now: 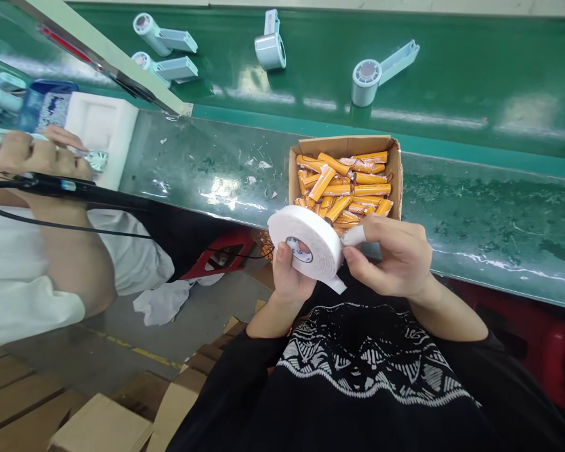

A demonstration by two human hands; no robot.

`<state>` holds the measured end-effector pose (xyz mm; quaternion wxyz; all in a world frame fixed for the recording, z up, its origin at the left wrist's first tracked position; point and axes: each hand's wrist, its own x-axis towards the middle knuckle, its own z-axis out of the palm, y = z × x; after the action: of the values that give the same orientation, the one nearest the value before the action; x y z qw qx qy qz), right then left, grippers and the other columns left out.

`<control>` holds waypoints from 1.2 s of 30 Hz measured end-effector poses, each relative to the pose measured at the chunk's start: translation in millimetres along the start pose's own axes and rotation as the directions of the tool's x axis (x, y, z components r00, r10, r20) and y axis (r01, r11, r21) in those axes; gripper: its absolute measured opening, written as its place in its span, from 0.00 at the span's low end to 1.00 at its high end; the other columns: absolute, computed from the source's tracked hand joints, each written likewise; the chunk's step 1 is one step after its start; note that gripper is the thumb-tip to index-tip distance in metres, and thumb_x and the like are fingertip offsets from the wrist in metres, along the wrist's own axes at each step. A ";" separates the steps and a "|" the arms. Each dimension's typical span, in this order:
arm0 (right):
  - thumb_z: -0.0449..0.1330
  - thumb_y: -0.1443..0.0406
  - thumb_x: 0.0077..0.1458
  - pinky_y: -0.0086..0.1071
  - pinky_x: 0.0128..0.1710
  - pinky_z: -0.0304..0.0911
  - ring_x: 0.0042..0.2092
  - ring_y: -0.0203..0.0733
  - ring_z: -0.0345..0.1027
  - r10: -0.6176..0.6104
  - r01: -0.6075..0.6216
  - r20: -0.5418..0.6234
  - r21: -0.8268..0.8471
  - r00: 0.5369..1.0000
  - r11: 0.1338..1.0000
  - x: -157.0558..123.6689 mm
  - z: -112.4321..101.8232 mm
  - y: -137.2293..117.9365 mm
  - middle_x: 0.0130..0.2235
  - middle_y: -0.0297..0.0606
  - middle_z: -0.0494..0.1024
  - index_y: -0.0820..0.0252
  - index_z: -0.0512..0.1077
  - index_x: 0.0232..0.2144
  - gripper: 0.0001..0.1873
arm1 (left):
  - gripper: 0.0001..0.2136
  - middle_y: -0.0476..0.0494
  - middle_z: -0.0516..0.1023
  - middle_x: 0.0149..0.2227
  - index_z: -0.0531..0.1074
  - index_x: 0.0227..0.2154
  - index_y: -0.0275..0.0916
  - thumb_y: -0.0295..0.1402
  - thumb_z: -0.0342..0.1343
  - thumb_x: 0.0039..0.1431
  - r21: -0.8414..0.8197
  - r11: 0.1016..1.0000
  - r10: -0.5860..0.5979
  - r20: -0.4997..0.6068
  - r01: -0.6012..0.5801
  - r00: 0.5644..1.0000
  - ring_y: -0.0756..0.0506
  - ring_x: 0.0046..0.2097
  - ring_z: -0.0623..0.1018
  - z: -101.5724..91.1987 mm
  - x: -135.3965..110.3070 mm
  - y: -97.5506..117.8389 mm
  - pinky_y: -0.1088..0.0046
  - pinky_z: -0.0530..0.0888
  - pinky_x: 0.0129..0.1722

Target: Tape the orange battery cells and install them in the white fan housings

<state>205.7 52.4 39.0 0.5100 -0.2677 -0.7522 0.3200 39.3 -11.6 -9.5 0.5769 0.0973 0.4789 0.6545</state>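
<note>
My left hand [289, 276] grips a wide roll of white tape [327, 242], its thumb at the cardboard core. A short loose end of tape [338, 285] sticks out at the bottom of the roll. At the roll's right edge, my right hand [395, 254] has thumb and index finger brought together in a pinch; what lies between them, if anything, is too small to tell. White wrapping covers that index fingertip. Just beyond both hands, a cardboard box [393, 163] holds many orange wrapped cylinders with thin dark wires [339, 188], which look like battery packs.
Along the back runs a green belt [475, 75] with pale blue handheld fans [366, 81] lying on it. To the left are a co-worker's hand [42, 154], a white foam tray [122, 119] and a slanted metal bar [122, 63]. Cardboard boxes [103, 424] lie below.
</note>
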 end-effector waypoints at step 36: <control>0.56 0.71 0.64 0.34 0.33 0.59 0.27 0.36 0.57 -0.280 0.300 0.512 0.046 0.812 0.953 -33.4 18.5 1.7 0.25 0.27 0.67 0.54 0.65 0.26 0.14 | 0.21 0.52 0.83 0.38 0.82 0.38 0.48 0.61 0.69 0.60 -0.080 0.991 0.100 -0.087 -0.107 0.991 0.47 0.45 0.81 4.4 13.0 15.3 0.76 0.81 0.51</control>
<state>199.7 25.3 12.8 0.3290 -0.0645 -0.8983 0.2841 28.0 3.7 -1.5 0.5254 0.0706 0.4683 0.7069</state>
